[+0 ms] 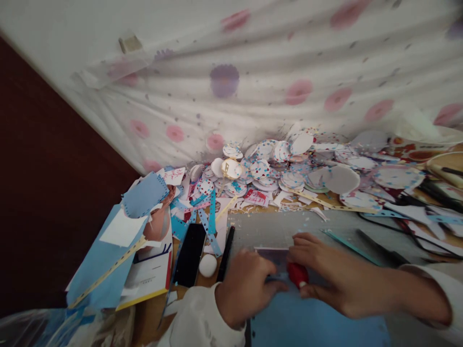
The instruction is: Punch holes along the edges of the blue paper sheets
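Observation:
A blue sheet (307, 318) with small holes at its left edge lies on the grey mat in front of me. My left hand (249, 284) is closed at the sheet's upper left, thumb and forefinger pinching its top edge. My right hand (329, 274) grips a small red object (298, 274) with a pale tip, held over the sheet's upper edge. My fingers cover part of the red object, so its exact kind is unclear. A greyish strip (273, 255) with a white border shows between my hands, beyond the sheet.
Left of my hand lie a black phone (191, 254), a white round case (208, 265) and a black pen (226, 250). Paper discs (260, 168) and scraps pile along the curtained wall. A knife (383, 248) and a teal strip (350, 246) rest on the grey mat (267, 226).

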Demonstrator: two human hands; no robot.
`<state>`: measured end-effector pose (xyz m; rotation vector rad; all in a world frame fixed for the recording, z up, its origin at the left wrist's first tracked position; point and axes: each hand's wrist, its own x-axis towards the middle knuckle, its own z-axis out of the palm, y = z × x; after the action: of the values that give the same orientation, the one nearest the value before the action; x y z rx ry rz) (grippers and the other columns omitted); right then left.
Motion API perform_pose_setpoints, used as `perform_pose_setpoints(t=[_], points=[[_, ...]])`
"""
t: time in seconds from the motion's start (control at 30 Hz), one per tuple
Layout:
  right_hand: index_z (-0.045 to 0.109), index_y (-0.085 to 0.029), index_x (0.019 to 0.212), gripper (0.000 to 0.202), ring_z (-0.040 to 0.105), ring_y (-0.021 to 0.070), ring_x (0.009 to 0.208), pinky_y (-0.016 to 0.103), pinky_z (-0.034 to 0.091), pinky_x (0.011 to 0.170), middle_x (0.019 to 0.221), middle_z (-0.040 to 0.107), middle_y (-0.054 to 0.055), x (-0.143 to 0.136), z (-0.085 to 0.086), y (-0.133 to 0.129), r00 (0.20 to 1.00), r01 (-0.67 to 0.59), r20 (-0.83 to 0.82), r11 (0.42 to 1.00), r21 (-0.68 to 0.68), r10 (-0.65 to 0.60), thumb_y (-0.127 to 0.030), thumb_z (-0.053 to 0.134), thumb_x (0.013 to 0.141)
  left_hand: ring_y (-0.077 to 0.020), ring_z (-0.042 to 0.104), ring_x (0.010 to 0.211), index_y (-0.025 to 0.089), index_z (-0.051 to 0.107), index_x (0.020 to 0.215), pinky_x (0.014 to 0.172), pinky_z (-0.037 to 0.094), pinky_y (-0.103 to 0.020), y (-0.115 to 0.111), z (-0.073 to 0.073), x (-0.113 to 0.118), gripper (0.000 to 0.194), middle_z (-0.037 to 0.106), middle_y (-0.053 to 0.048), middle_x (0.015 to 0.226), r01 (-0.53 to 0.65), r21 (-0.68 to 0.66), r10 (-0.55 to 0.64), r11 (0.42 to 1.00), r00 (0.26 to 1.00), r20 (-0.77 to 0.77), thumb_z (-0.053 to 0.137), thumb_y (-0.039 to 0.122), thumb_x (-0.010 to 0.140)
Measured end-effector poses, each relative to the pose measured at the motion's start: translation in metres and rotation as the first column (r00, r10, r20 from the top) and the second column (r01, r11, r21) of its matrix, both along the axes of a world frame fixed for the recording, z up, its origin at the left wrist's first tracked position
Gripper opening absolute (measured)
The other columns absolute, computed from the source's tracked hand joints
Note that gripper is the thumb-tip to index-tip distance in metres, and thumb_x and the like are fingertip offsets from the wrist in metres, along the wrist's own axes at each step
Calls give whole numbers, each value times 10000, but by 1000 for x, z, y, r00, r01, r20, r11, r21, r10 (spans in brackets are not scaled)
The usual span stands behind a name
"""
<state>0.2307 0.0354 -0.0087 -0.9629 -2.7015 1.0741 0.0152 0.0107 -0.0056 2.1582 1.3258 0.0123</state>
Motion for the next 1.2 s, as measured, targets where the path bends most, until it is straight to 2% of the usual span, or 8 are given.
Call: perform_pose_setpoints(t=[0.2, 0.37, 0.47, 0.63, 0.83, 0.97, 1.07, 1.2], points=[[587, -213, 889, 139, 571, 282, 941, 465, 448, 839, 952, 642, 83, 11, -7, -3, 1000, 22, -16, 1000, -11, -23, -342, 640, 878, -252, 711, 947, 178, 791, 845, 856, 441, -354, -3, -4, 2, 322, 795, -75, 907, -35, -29, 34, 999, 999, -41, 648, 445, 953], [577, -208, 869, 55, 569, 283, 935, 466, 434, 839, 938, 642, 84, 8, -4, -5, 999, 32, 14, 999, 26, -32, -253, 609, 868, -245, 705, 965, 183, 784, 842, 884, 436, -362, -3, -2, 1, 318, 794, -63, 926, -46, -14, 45, 999, 998, -37, 634, 435, 965], [577, -203, 867, 39, 580, 279, 936, 495, 416, 885, 930, 651, 80, 4, -1, -6, 1000, 22, -5, 998, 64, -22, -195, 605, 841, -262, 698, 987, 198, 773, 896, 892, 446, -372, -4, 3, -1, 339, 788, -62, 963, -5, -2, 5, 1000, 1000, -25, 668, 520, 917], [604, -194, 909, 155, 603, 287, 925, 504, 429, 874, 941, 672, 97, -6, 7, -10, 1000, 1, 16, 997, 79, -2, -123, 607, 772, -339, 680, 995, 183, 738, 981, 925, 466, -450, 0, 6, 11, 690, 765, -107, 1007, 100, 129, -95, 987, 995, -41, 716, 799, 672], [610, -202, 942, 201, 631, 307, 977, 575, 417, 955, 965, 699, 112, -11, 9, -8, 996, 7, 83, 997, 76, -14, -105, 585, 768, -326, 717, 898, 196, 738, 879, 906, 474, -455, 8, -8, 25, 614, 775, -91, 901, 111, 157, -107, 981, 994, -31, 687, 786, 717], [597, -185, 974, 213, 637, 318, 1077, 644, 316, 1077, 1015, 697, 134, -7, 5, -8, 997, 15, 77, 999, 49, -19, -88, 567, 786, -304, 718, 912, 216, 732, 861, 918, 455, -437, 9, -11, 22, 538, 772, -62, 885, 83, 147, -92, 986, 994, 54, 702, 739, 742], [605, -172, 954, 196, 652, 305, 1035, 653, 275, 1109, 985, 698, 129, -9, 5, -6, 998, 6, 68, 999, 46, -9, -79, 568, 785, -301, 719, 931, 215, 716, 869, 899, 468, -415, 8, -13, 20, 520, 773, -55, 912, 47, 104, -53, 993, 997, 58, 714, 720, 744], [635, -164, 996, 174, 647, 290, 991, 609, 346, 1071, 985, 702, 114, -11, 5, -3, 1000, -11, 28, 1000, -12, 11, -147, 607, 826, -332, 726, 936, 190, 695, 1042, 795, 522, -389, 4, -15, 17, 626, 774, -94, 1009, 5, -54, -7, 999, 1000, -26, 761, 706, 693]])
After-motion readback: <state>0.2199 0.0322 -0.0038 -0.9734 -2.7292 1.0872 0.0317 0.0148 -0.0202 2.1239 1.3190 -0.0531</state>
